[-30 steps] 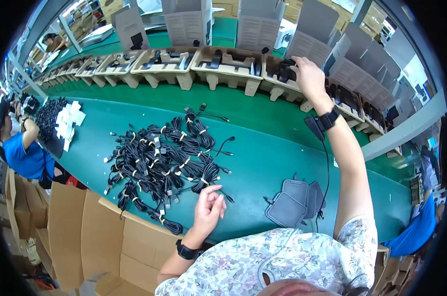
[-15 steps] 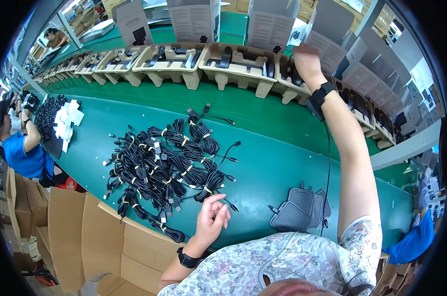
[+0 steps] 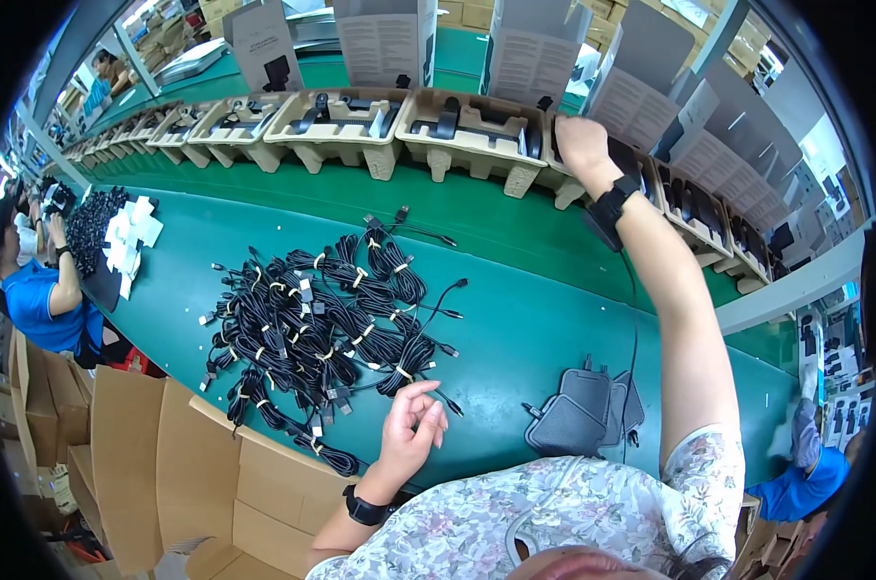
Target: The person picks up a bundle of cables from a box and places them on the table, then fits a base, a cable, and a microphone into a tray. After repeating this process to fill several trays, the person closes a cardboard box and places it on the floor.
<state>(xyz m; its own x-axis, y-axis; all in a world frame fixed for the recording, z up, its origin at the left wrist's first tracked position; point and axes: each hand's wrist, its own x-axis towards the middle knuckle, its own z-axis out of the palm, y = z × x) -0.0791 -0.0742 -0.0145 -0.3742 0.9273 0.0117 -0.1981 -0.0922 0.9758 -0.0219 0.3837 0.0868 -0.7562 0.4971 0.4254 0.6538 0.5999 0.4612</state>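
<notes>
My right hand point(image 3: 583, 145) reaches over a moulded pulp tray point(image 3: 570, 186) on the far green belt, back of the hand up. Its fingers dip into the tray, so I cannot see whether they hold anything. My left hand point(image 3: 414, 425) rests palm up at the table's near edge, fingers loosely curled and apart, holding nothing. Just beyond it lies a heap of black cables point(image 3: 331, 329), bundled with pale ties. Right of it, several flat black plates with plug-like stubs point(image 3: 568, 416) overlap on the table. From my right wristband a black cord point(image 3: 636, 319) hangs down.
Pulp trays with black parts point(image 3: 336, 126) line the belt, grey printed box sleeves point(image 3: 534, 58) upright behind them. An open cardboard carton point(image 3: 196, 435) stands at near left. A co-worker in blue point(image 3: 46, 300) works at left beside small black parts point(image 3: 95, 222) and white pieces point(image 3: 133, 232).
My right hand has shifted left and lower, from the tray's back edge down into it. My left hand has stayed in place. The co-worker at left has moved an arm.
</notes>
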